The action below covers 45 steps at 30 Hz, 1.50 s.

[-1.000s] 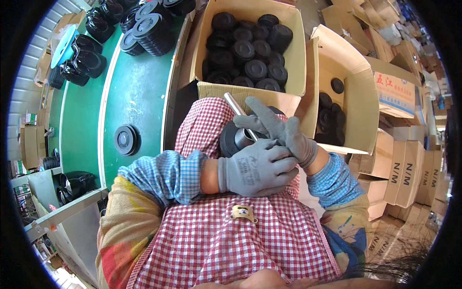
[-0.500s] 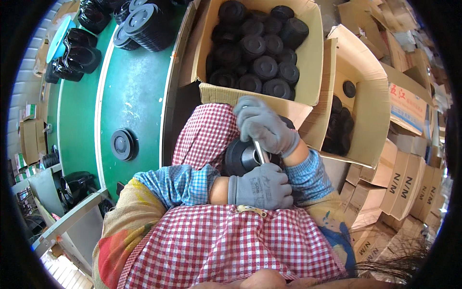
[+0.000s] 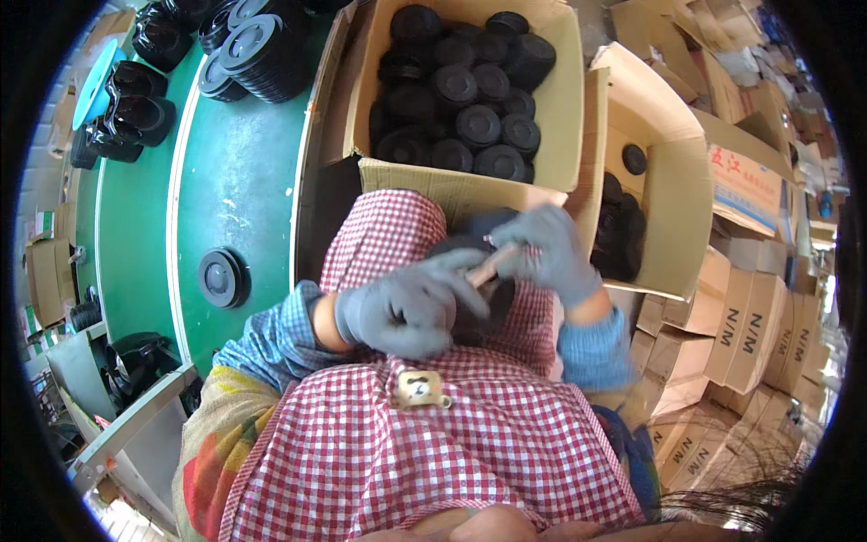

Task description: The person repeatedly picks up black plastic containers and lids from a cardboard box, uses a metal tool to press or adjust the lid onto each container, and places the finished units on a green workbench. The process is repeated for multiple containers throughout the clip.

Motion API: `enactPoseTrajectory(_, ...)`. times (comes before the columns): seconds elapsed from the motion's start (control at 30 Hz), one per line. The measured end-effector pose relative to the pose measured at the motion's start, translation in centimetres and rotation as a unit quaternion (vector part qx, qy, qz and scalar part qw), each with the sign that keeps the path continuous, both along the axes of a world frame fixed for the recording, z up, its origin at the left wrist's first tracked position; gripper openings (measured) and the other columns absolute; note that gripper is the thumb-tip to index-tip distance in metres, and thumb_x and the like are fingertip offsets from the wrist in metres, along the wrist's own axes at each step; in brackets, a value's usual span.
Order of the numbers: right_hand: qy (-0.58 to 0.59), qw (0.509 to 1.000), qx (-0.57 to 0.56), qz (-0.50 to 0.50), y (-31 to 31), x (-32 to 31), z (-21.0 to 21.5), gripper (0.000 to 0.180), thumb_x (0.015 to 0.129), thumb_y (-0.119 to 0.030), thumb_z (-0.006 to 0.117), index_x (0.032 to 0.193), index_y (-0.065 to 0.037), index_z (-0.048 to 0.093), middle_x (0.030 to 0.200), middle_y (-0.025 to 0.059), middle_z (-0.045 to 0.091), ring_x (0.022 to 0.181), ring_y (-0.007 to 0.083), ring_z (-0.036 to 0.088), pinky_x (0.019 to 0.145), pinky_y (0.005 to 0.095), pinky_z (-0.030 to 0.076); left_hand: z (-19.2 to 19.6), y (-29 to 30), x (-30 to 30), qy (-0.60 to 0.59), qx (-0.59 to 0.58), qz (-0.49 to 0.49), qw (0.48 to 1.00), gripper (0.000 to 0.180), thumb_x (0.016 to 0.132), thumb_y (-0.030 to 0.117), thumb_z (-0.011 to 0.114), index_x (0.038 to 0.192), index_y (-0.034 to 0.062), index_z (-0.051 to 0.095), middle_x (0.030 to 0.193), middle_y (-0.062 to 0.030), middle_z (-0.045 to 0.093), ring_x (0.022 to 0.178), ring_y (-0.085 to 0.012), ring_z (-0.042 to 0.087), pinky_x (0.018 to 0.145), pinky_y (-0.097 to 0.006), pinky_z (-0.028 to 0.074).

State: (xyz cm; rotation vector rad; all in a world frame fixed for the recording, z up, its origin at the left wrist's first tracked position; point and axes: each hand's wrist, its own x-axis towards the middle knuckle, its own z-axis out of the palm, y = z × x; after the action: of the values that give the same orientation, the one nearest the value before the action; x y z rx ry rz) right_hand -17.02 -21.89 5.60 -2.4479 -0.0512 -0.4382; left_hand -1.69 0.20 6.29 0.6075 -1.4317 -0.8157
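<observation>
Both my hands wear grey gloves and meet above my lap. My right hand [image 3: 546,251] is closed around a short, narrow tan-brown bar [image 3: 494,266], too blurred to name by kind. My left hand [image 3: 402,312] is to its left, with fingers stretched toward the bar's lower end; whether they touch it I cannot tell. Below the hands, a black round piece [image 3: 479,316] rests against the red-checked apron [image 3: 388,226] over my lap, largely hidden by the gloves and smeared.
A carton [image 3: 567,108] of stacked black discs stands ahead, with another carton [image 3: 682,181] holding black pieces to its right. On the green bench [image 3: 235,172] at left are a black disc [image 3: 223,277], stacked discs [image 3: 266,59] and glossy black parts [image 3: 140,104]. Closed cartons [image 3: 745,325] line the right.
My left hand has moved left and up, and its fingers have opened out. My right hand has moved right and down. The shiny metal rod and cylinder seen between the hands are no longer visible.
</observation>
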Motion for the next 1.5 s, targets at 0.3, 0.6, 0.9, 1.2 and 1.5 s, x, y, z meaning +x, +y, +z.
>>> enactPoseTrajectory(0.3,-0.003,0.811,0.474,-0.342,-2.1,-3.4,-3.3,0.039,0.099,-0.04,0.066,0.105,-0.002,0.073,0.088,0.0036,0.07,0.07,0.0117,0.06,0.066,0.0271,0.05,0.5,11.1,-1.1,-0.448,-0.009,0.242,0.861,0.033,0.082,0.003,0.065,0.115,0.0089,0.069,0.122,-0.0103,0.066,0.108,-0.0295,0.065,0.093,-0.044,0.053)
enactPoseTrajectory(0.6,-0.023,0.663,0.678,-0.318,2.1,-9.9,-5.5,0.039,0.105,-0.038,0.055,0.12,-0.005,0.068,0.084,-0.0025,0.061,0.066,0.0075,0.055,0.064,0.0261,0.054,-4.3,5.5,-7.6,-0.713,-0.039,0.02,0.699,0.039,0.096,0.019,0.056,0.134,0.0215,0.061,0.131,-0.001,0.063,0.142,-0.0248,0.044,0.127,-0.053,0.003)
enactPoseTrajectory(0.9,-0.067,0.643,0.672,-0.362,3.3,-13.4,-4.8,0.034,0.106,-0.029,0.055,0.12,-0.001,0.067,0.086,0.0001,0.064,0.067,0.0077,0.057,0.063,0.0234,0.052,-1.7,4.8,-5.4,-0.737,0.092,0.087,0.664,0.016,0.084,0.015,0.067,0.098,0.0194,0.074,0.112,-0.0019,0.066,0.139,-0.0262,0.044,0.119,-0.066,0.021)
enactPoseTrajectory(1.2,0.021,0.765,0.578,-0.283,3.2,-5.1,-4.9,0.029,0.103,-0.018,0.059,0.128,-0.004,0.063,0.084,-0.0031,0.06,0.063,0.007,0.054,0.058,0.0207,0.044,2.2,15.0,5.6,-0.378,0.219,0.47,0.767,0.031,0.077,0.006,0.074,0.108,0.0033,0.067,0.109,-0.0132,0.065,0.108,-0.0352,0.064,0.092,-0.04,0.054)
enactPoseTrajectory(1.5,0.172,0.938,0.299,-0.042,13.5,18.1,-6.8,0.033,0.093,-0.005,0.064,0.125,0.001,0.065,0.107,0.0073,0.07,0.095,0.015,0.065,0.087,0.0289,0.052,-4.3,33.4,21.8,0.341,0.126,0.682,0.635,0.018,0.094,0.004,0.066,0.11,0.0088,0.06,0.102,-0.0045,0.066,0.09,-0.019,0.067,0.075,-0.036,0.062)
